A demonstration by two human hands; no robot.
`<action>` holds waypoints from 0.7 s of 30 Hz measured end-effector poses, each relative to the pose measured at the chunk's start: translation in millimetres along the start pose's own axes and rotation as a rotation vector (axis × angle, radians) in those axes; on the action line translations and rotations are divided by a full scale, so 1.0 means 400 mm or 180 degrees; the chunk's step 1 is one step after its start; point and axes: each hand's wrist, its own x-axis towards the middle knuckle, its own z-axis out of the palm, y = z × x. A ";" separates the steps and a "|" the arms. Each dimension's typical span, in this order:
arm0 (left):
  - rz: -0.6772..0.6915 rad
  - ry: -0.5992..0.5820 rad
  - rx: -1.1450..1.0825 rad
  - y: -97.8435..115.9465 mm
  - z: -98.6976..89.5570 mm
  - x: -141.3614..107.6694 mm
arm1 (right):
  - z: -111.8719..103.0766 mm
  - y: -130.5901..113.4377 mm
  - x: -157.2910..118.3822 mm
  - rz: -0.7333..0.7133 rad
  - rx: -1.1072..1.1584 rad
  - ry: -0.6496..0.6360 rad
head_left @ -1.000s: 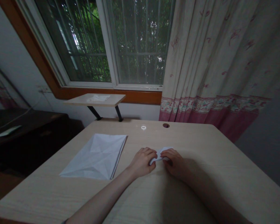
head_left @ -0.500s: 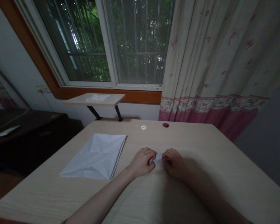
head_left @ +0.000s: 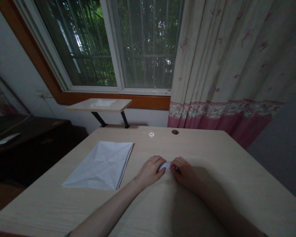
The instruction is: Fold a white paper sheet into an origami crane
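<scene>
Between my two hands lies a small folded piece of white paper (head_left: pixel 165 166), close to the tabletop and partly covered by my fingers. My left hand (head_left: pixel 153 169) is closed on its left end, thumb toward me and fingers over the far side. At the right end, the bent fingers of my right hand (head_left: pixel 181 169) pinch the same paper. Left of my hands, a stack of large creased white paper sheets (head_left: pixel 103 166) rests flat on the desk.
The pale wooden desk (head_left: pixel 138 210) has a round cable hole (head_left: pixel 175 132) near its back edge. A small raised shelf (head_left: pixel 81 105) at the back left carries some white paper (head_left: pixel 105 103). Behind are a barred window (head_left: pixel 148 42) and a curtain (head_left: pixel 212 65).
My left thumb and fingers have shifted slightly on the small paper, with the thumb now straighter along its near side. My right hand has moved a touch left. The sheets stay put.
</scene>
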 end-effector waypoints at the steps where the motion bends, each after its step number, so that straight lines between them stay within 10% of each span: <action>1: 0.0013 0.0006 0.0005 -0.001 0.001 0.000 | 0.001 0.001 0.000 -0.0005 -0.0007 -0.0009; 21: 0.0121 0.0144 0.0048 -0.012 0.019 -0.003 | 0.016 0.007 0.000 -0.0140 -0.0244 -0.0012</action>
